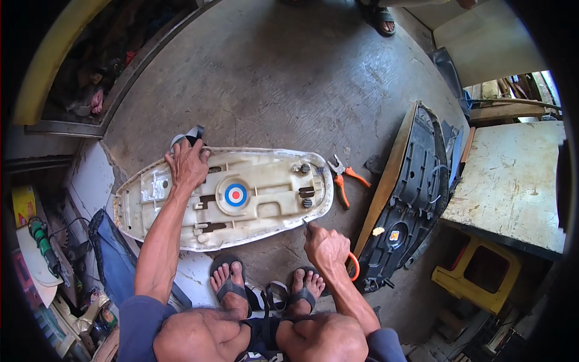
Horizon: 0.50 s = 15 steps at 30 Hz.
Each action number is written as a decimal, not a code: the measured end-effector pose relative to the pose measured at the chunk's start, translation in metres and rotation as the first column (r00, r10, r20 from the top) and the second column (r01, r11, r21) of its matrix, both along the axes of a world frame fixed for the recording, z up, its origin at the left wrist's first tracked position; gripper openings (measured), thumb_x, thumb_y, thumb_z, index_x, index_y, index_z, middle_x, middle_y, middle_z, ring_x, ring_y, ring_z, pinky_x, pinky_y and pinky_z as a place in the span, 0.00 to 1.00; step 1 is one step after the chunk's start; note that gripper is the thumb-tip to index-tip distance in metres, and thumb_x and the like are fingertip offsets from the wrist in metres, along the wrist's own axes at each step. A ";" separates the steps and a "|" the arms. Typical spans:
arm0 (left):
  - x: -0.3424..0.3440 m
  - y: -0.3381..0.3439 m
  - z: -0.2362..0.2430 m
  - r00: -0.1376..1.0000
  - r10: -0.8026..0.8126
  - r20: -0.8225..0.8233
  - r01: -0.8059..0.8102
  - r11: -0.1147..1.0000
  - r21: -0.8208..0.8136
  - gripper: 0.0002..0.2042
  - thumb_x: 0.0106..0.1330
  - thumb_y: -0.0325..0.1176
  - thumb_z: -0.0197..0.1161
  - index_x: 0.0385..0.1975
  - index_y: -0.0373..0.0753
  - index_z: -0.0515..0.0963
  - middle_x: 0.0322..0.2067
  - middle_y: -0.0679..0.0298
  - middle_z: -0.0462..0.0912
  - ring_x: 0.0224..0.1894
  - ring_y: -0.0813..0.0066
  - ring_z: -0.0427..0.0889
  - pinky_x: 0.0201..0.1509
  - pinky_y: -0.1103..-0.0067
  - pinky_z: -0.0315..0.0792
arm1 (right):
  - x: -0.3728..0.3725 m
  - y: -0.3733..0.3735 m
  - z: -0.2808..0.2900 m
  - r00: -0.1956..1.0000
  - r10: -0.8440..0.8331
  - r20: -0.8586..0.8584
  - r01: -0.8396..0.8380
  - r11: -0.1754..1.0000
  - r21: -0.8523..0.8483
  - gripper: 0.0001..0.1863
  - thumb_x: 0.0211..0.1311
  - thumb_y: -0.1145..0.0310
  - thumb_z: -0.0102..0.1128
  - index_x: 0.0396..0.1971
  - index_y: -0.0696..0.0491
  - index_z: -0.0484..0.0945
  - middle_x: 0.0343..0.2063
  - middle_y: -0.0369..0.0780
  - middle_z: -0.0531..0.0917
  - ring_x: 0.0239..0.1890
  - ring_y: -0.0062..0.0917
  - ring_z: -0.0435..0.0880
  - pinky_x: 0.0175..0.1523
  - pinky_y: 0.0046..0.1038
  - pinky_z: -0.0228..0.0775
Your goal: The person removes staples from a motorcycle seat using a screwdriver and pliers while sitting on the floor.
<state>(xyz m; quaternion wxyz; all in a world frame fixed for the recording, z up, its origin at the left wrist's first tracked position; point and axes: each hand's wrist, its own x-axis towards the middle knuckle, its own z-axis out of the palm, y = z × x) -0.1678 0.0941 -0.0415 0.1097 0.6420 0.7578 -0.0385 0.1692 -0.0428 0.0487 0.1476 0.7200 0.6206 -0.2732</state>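
My right hand (pixel 327 246) is closing in a fist around an orange-handled tool (pixel 356 265), its dark tip meeting the near right rim of a cream seat base (pixel 271 193). The base is lying underside up on the floor in front of my feet, its broader end pointing left and a round target-like sticker (pixel 236 195) showing near its middle. My left hand (pixel 189 166) is spreading over the far left rim, beside a black and silver piece (pixel 194 134); whether those fingers are pinching it, I cannot tell.

I seem to be working along the rim with the tool, and I judge the next move is calling for a firm left-hand brace and a short, controlled push so the tip is not slipping. Pliers (pixel 339 171) are lying just beyond the right end, and a black seat base (pixel 416 187) is resting farther right.

My fist is hiding most of the tool, so its kind is staying unclear. At the far edge, someone's sandalled foot (pixel 384 23) is showing, the body cut off, and the clutter on the left is blurring into shadow
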 end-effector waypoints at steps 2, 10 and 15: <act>-0.007 0.000 -0.008 1.000 0.007 0.030 -0.006 1.000 -0.016 0.18 0.68 0.44 0.60 0.55 0.48 0.79 0.50 0.56 0.75 0.59 0.56 0.68 0.62 0.51 0.54 | 0.002 -0.004 -0.011 0.978 -0.156 -0.136 0.162 0.986 0.037 0.17 0.66 0.52 0.59 0.41 0.49 0.88 0.23 0.49 0.86 0.27 0.41 0.88 0.34 0.38 0.78; -0.010 0.011 0.002 0.999 0.028 0.026 -0.028 1.000 0.002 0.19 0.69 0.46 0.59 0.57 0.47 0.78 0.52 0.57 0.75 0.61 0.57 0.68 0.64 0.52 0.54 | 0.021 -0.012 -0.016 0.800 -0.470 -0.372 0.413 0.882 -0.228 0.20 0.63 0.48 0.64 0.53 0.37 0.85 0.28 0.41 0.88 0.36 0.34 0.89 0.43 0.37 0.77; -0.001 0.008 0.005 0.999 0.024 0.040 -0.026 0.999 0.041 0.19 0.68 0.44 0.60 0.57 0.47 0.79 0.52 0.57 0.75 0.61 0.58 0.68 0.64 0.51 0.54 | 0.020 0.007 0.006 0.969 -0.177 -0.169 0.152 0.976 -0.154 0.18 0.64 0.47 0.61 0.50 0.37 0.86 0.34 0.47 0.88 0.40 0.46 0.87 0.47 0.44 0.77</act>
